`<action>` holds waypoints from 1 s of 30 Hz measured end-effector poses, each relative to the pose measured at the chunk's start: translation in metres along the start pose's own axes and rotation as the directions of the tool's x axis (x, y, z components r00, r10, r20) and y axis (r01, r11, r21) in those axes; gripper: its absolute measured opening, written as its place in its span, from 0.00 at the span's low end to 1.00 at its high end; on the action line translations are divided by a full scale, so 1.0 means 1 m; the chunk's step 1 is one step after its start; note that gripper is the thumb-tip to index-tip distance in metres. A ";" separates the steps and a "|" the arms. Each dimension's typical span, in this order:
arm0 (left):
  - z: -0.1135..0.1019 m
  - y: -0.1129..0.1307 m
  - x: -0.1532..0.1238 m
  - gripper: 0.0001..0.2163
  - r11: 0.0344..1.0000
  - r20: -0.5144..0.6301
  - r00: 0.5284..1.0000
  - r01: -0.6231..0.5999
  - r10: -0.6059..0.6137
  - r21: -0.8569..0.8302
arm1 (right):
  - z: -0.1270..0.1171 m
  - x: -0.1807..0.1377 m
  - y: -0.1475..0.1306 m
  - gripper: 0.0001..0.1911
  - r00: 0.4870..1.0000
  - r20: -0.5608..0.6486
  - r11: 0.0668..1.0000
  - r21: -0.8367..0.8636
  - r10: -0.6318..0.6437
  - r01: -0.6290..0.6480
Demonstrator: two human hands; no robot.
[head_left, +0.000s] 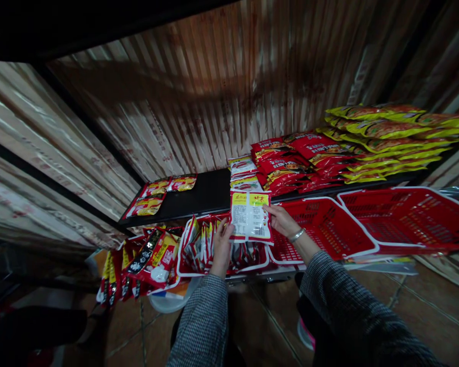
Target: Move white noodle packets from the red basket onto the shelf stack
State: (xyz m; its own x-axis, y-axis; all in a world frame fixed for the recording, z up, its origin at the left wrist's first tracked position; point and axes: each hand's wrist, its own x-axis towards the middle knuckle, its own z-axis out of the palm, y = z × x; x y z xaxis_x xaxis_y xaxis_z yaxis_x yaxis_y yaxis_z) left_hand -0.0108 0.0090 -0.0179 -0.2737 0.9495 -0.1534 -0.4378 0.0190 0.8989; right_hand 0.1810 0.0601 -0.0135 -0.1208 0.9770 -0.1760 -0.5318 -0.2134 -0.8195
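Holding the packet (250, 218) by opposite edges between left fingers (224, 227) and right fingers (273, 210), seemingly to keep it flat, with sachets (203, 243) on edge in the basket (252, 268) below the fingers, probably to save room.

"北京" in red on held packet (250, 218), the rest illegible

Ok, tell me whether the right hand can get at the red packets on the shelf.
Probably yes: the red packets lie just beyond the right hand with no barrier visible, but its grip would first have to leave the held packet.
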 end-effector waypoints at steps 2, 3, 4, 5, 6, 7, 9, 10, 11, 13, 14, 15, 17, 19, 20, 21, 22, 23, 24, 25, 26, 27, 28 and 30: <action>0.000 0.005 -0.006 0.19 0.979 -0.004 0.986 -0.163 0.165 0.121 | 0.003 0.001 0.004 0.05 1.000 0.013 1.000 -0.012 -0.009 0.009; 0.001 0.007 -0.010 0.20 0.954 0.026 0.971 -0.238 0.237 0.180 | 0.005 0.001 0.006 0.06 1.000 0.010 1.000 -0.016 -0.014 0.014; 0.003 0.010 -0.015 0.21 0.929 0.077 0.956 -0.293 0.283 0.227 | 0.007 0.002 0.007 0.06 1.000 -0.001 1.000 -0.019 -0.015 0.015; 0.004 0.011 -0.020 0.21 0.913 0.144 0.945 -0.321 0.292 0.253 | 0.008 0.002 0.009 0.06 1.000 -0.017 1.000 -0.021 -0.012 0.012; 0.006 0.012 -0.025 0.22 0.908 0.216 0.937 -0.326 0.274 0.264 | 0.010 0.003 0.010 0.06 0.999 -0.035 1.000 -0.022 -0.008 0.007; 0.008 0.012 -0.030 0.22 0.906 0.277 0.928 -0.323 0.248 0.272 | 0.012 0.003 0.012 0.06 0.998 -0.055 1.000 -0.020 -0.003 0.002; 0.010 0.008 -0.034 0.26 0.890 0.371 0.901 -0.344 0.223 0.300 | 0.017 0.002 0.015 0.07 0.997 -0.081 1.000 -0.016 0.000 -0.002; 0.011 0.005 -0.034 0.27 0.876 0.405 0.886 -0.366 0.224 0.316 | 0.020 0.001 0.016 0.07 0.997 -0.083 1.000 -0.015 0.000 -0.001; 0.010 0.002 -0.033 0.28 0.864 0.426 0.875 -0.386 0.232 0.323 | 0.022 0.000 0.017 0.08 0.997 -0.073 1.000 -0.018 0.001 -0.003; 0.008 -0.002 -0.026 0.27 0.870 0.407 0.877 -0.392 0.256 0.299 | 0.027 -0.003 0.020 0.09 1.000 -0.021 1.000 -0.025 0.007 -0.008; 0.007 -0.004 -0.022 0.25 0.891 0.357 0.897 -0.366 0.260 0.270 | 0.028 -0.003 0.021 0.09 1.000 0.010 1.000 -0.027 0.011 -0.011; 0.005 -0.005 -0.019 0.23 0.920 0.283 0.927 -0.316 0.247 0.232 | 0.028 -0.002 0.021 0.10 0.999 0.032 0.999 -0.031 0.009 -0.008; 0.003 -0.006 -0.013 0.19 0.979 0.095 0.983 -0.168 0.157 0.120 | 0.025 0.001 0.023 0.10 0.999 0.011 0.998 -0.060 -0.035 0.036; 0.000 -0.003 -0.011 0.18 1.000 -0.038 0.999 -0.011 0.010 -0.028 | 0.019 0.006 0.024 0.09 0.985 -0.099 0.983 -0.135 -0.141 0.127; -0.001 -0.001 -0.011 0.18 0.993 -0.061 0.997 0.046 -0.052 -0.105 | 0.015 0.009 0.024 0.09 0.965 -0.161 0.967 -0.180 -0.208 0.179; -0.002 0.001 -0.012 0.18 0.981 -0.059 0.993 0.087 -0.099 -0.172 | 0.012 0.011 0.025 0.10 0.946 -0.199 0.954 -0.210 -0.257 0.215; -0.004 0.004 -0.013 0.19 0.967 -0.042 0.990 0.121 -0.133 -0.224 | 0.010 0.012 0.025 0.11 0.936 -0.224 0.949 -0.223 -0.272 0.222; -0.005 0.007 -0.014 0.19 0.953 -0.016 0.987 0.152 -0.162 -0.262 | 0.009 0.012 0.026 0.12 0.938 -0.234 0.954 -0.219 -0.256 0.206; -0.006 0.010 -0.015 0.19 0.941 0.008 0.982 0.181 -0.187 -0.287 | 0.008 0.011 0.026 0.12 0.950 -0.227 0.965 -0.200 -0.212 0.168; -0.007 0.012 -0.016 0.19 0.931 0.026 0.977 0.208 -0.211 -0.300 | 0.009 0.010 0.026 0.12 0.967 -0.209 0.979 -0.172 -0.149 0.114; -0.008 0.014 -0.017 0.20 0.924 0.037 0.972 0.230 -0.230 -0.306 | 0.011 0.008 0.026 0.10 0.980 -0.182 0.989 -0.138 -0.082 0.057; -0.008 0.016 -0.017 0.20 0.919 0.045 0.969 0.245 -0.243 -0.309 | 0.013 0.006 0.026 0.09 0.989 -0.149 0.994 -0.105 -0.024 0.009; -0.009 0.017 -0.018 0.20 0.915 0.057 0.966 0.256 -0.251 -0.312 | 0.014 0.005 0.026 0.08 0.993 -0.118 0.997 -0.076 0.013 -0.022; -0.011 0.017 -0.018 0.20 0.908 0.095 0.963 0.270 -0.253 -0.319 | 0.017 0.002 0.024 0.06 0.995 -0.090 0.999 -0.035 0.032 -0.035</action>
State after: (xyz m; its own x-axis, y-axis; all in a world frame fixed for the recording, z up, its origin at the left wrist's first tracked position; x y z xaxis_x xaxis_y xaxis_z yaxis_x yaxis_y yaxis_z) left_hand -0.0226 -0.0109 -0.0041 -0.0712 0.9392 -0.3358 -0.7451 0.1738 0.6440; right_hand 0.1538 0.0573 -0.0242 -0.0617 0.9661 -0.2505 -0.4972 -0.2474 -0.8316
